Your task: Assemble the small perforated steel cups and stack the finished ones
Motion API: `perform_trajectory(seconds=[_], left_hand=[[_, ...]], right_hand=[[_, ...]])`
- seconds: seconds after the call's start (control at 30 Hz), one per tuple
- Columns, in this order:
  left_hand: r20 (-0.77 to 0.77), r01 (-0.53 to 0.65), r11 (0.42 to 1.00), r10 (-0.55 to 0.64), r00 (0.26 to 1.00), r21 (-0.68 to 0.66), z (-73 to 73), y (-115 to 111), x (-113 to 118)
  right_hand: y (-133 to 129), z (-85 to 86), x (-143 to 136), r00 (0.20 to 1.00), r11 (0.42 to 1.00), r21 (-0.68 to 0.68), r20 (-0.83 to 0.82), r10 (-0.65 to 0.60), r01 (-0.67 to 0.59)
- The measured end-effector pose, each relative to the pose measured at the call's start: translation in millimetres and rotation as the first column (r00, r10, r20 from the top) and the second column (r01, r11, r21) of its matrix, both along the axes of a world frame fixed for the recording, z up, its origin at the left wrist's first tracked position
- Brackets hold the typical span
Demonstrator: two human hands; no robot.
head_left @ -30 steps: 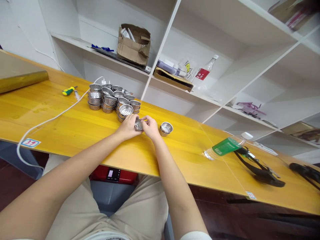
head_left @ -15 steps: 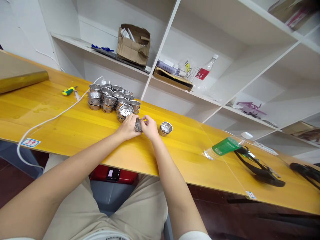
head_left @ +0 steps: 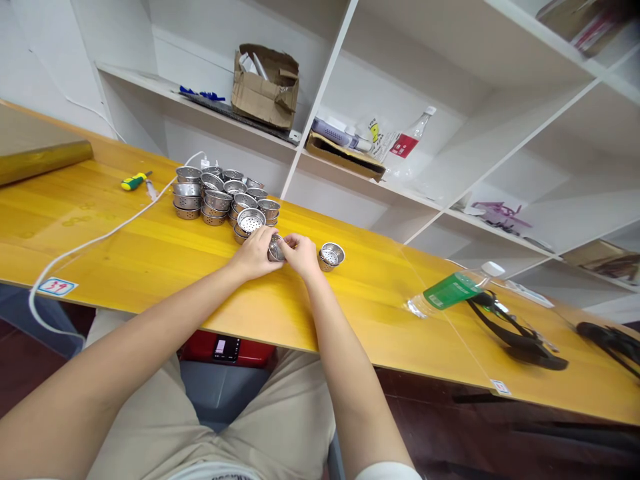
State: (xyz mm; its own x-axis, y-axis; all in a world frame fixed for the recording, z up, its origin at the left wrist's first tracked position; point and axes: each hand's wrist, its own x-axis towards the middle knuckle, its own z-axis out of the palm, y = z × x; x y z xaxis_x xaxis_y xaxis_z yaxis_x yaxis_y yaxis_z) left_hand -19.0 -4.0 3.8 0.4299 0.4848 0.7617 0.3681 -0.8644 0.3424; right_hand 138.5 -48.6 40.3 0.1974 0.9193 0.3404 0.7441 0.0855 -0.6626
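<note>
A single metal cup [head_left: 275,249] is held near the centre of the frame, above or on the yellow table [head_left: 370,300], which cannot be told; it is gripped by the curled fingers of the left hand [head_left: 256,257], while the fingertips of the right hand [head_left: 301,255] are gathered at its right edge; whether that edge is pinched or only touched is hidden. The step in hand is judged to be close two-handed work on this one cup; a steady left grip and fine right fingertip control seem called for, with care that the stacked cups [head_left: 218,200], left of centre, and the short stack [head_left: 331,255], just right of the right hand, are not knocked.
</note>
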Motion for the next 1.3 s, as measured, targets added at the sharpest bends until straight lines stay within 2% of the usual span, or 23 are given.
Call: perform_trajectory(seconds=[0.4, 0.6, 0.9, 1.17, 1.3], left_hand=[[-0.041, 0.119, 0.992, -0.121, 0.992, -0.048, -1.3, -0.6, -1.6], [-0.054, 0.106, 0.992, -0.110, 0.992, -0.075, -4.3, 1.2, -0.1], [-0.048, 0.020, 0.998, -0.017, 0.999, 0.053, -1.8, 0.1, 1.1], [-0.057, 0.002, 0.999, 0.000, 0.998, 0.038, 0.0, -0.9, -0.4], [-0.065, 0.010, 1.000, -0.008, 0.998, 0.023, 1.0, -0.9, 0.0]], right_hand=[[2.1, -1.4, 6.1, 0.998, 0.999, -0.031, 0.068, -0.008, 0.010], [1.3, -1.2, 4.7, 0.993, 1.000, -0.020, 0.117, -0.012, 0.015], [0.5, 1.3, 4.0, 0.993, 0.997, -0.072, 0.114, -0.027, 0.035], [-0.7, 1.9, 1.4, 0.998, 0.997, -0.074, 0.059, -0.027, 0.031], [0.9, 0.6, 2.8, 0.996, 0.997, -0.067, 0.085, -0.023, 0.029]])
